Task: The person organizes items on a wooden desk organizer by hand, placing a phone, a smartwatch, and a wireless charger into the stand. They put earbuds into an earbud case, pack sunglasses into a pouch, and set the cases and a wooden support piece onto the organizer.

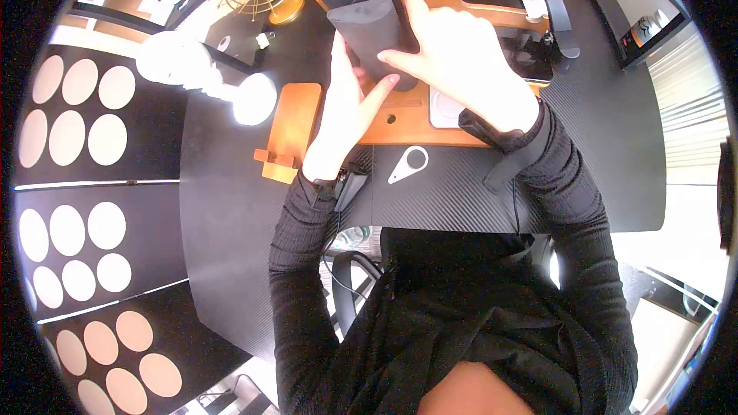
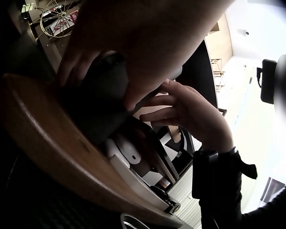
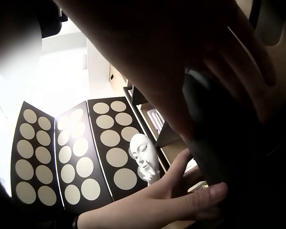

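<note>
Both hands are at a dark, flat case with a folded flap (image 1: 369,23), tilted above the wooden desk organizer (image 1: 453,137). My left hand (image 1: 342,111) grips its left side, with the thumb toward its lower end and the fingers partly hidden behind it. From the right, my right hand (image 1: 469,54) holds it with the thumb across its front and the other fingers at its far edge. In the right wrist view the case (image 3: 205,109) is a dark shape between the two hands. Shadow hides its details in the left wrist view.
Left of the organizer lies a wooden stand (image 1: 296,111). A white teardrop-shaped piece with a round hole (image 1: 401,171) lies in front. A black-strapped watch (image 1: 557,15) hangs at the organizer's right end. A white face sculpture (image 3: 144,155) and gold wheel ornament (image 1: 286,9) stand beyond.
</note>
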The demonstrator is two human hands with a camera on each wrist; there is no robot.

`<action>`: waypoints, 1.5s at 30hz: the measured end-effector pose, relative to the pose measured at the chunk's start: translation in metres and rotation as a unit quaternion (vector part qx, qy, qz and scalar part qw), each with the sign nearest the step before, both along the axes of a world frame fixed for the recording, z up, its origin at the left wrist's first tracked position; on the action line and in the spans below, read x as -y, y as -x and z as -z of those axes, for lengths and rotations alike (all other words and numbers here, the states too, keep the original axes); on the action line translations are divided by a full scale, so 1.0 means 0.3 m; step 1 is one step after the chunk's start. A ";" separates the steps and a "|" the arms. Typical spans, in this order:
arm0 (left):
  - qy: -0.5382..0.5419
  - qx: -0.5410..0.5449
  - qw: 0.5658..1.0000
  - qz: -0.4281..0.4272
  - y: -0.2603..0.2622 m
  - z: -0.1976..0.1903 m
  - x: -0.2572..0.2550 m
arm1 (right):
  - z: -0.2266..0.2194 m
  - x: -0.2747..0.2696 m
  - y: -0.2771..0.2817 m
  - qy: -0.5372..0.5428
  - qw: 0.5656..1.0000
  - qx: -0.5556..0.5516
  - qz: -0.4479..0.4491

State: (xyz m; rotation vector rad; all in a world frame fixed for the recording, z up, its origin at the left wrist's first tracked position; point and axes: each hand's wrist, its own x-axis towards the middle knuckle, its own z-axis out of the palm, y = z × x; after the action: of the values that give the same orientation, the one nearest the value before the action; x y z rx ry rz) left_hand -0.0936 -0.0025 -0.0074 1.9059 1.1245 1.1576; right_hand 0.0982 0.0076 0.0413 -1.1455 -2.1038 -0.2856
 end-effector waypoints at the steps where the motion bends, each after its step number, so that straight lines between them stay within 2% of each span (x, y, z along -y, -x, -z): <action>1: -0.001 0.007 1.000 0.001 -0.002 -0.001 0.001 | 0.000 0.000 0.000 0.000 1.000 0.000 0.000; 5: 0.010 0.008 1.000 -0.006 0.015 -0.002 -0.001 | 0.007 -0.007 0.001 -0.003 1.000 0.002 -0.009; 7: -0.015 -0.074 0.996 -0.041 0.039 -0.013 0.000 | 0.015 -0.011 -0.005 -0.009 1.000 0.001 -0.014; 8: -0.016 -0.074 0.996 -0.042 0.053 -0.033 0.002 | 0.019 -0.013 -0.013 -0.041 0.999 -0.001 -0.018; 9: 0.019 -0.122 0.991 -0.052 0.072 -0.060 0.007 | 0.021 -0.015 -0.019 -0.073 0.997 -0.002 -0.023; 11: 0.070 -0.184 0.978 -0.074 0.124 -0.106 0.023 | 0.012 -0.024 -0.031 -0.068 0.997 0.001 -0.030; 12: 0.072 -0.256 0.961 -0.069 0.163 -0.138 0.025 | 0.006 -0.026 -0.036 -0.063 0.997 0.003 -0.037; 14: -0.013 -0.390 0.917 -0.081 0.250 -0.157 0.043 | -0.001 -0.021 -0.041 -0.059 0.997 -0.010 -0.051; 15: -0.013 -0.390 0.917 -0.082 0.297 -0.157 0.049 | -0.004 -0.017 -0.043 -0.055 0.996 -0.024 -0.063; 17: 0.024 -0.469 0.876 -0.108 0.366 -0.154 0.061 | -0.011 -0.003 -0.048 -0.047 0.996 -0.023 -0.066; 18: 0.024 -0.469 0.876 -0.109 0.381 -0.154 0.071 | -0.015 0.005 -0.049 -0.038 0.997 -0.021 -0.069; 20: 0.182 -0.379 0.890 -0.177 0.391 -0.161 0.088 | -0.029 0.021 -0.049 -0.043 0.996 -0.017 -0.076; 21: 0.182 -0.379 0.890 -0.178 0.393 -0.159 0.089 | -0.034 0.028 -0.049 -0.047 0.995 -0.013 -0.083; 23: 0.257 -0.431 0.846 -0.182 0.398 -0.145 0.091 | -0.037 0.037 -0.055 -0.044 0.994 -0.013 -0.102; 25: 0.259 -0.422 0.850 -0.180 0.419 -0.126 0.117 | -0.037 0.049 -0.065 -0.039 0.992 -0.013 -0.123; 27: 0.287 -0.385 0.859 -0.179 0.462 -0.093 0.130 | -0.038 0.064 -0.071 0.046 0.984 0.010 -0.169; 28: 0.287 -0.386 0.858 -0.180 0.483 -0.079 0.138 | -0.032 0.076 -0.065 0.046 0.984 0.008 -0.171; 30: 0.243 -0.485 0.817 -0.192 0.473 -0.092 0.167 | 0.000 0.100 -0.044 0.051 0.982 0.067 -0.172; 32: 0.236 -0.492 0.813 -0.205 0.453 -0.095 0.180 | 0.041 0.116 -0.022 0.016 0.981 0.044 -0.188; 34: 0.225 -0.497 0.809 -0.218 0.443 -0.092 0.185 | 0.053 0.144 -0.010 0.064 0.974 0.055 -0.210; 36: 0.191 -0.532 0.801 -0.195 0.438 -0.091 0.179 | 0.067 0.142 -0.003 0.096 0.970 0.039 -0.219; 37: 0.190 -0.531 0.802 -0.195 0.440 -0.089 0.178 | 0.063 0.135 -0.003 0.107 0.964 0.042 -0.238; 39: 0.101 -0.480 0.855 -0.168 0.447 -0.080 0.172 | 0.059 0.122 -0.002 0.116 0.959 0.047 -0.256; 40: 0.100 -0.479 0.855 -0.169 0.460 -0.075 0.167 | 0.062 0.118 -0.001 0.110 0.961 0.054 -0.247; 42: 0.047 -0.287 0.950 -0.116 0.494 -0.072 0.152 | 0.060 0.106 0.006 0.103 0.964 0.060 -0.238; 43: 0.130 -0.194 0.966 -0.114 0.494 -0.080 0.159 | 0.055 0.100 0.013 0.115 0.962 0.047 -0.243; 44: 0.130 -0.195 0.965 -0.114 0.487 -0.086 0.154 | 0.047 0.096 0.021 0.127 0.960 0.035 -0.249; 45: 0.100 -0.186 0.965 -0.155 0.474 -0.088 0.147 | 0.036 0.098 0.038 0.127 0.960 0.034 -0.248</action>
State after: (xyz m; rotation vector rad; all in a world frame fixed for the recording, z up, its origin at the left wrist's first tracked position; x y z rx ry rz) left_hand -0.2357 -0.0467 0.0191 1.8783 1.7242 0.8147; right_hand 0.0870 -0.0217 0.0303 -0.7085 -2.4550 0.1886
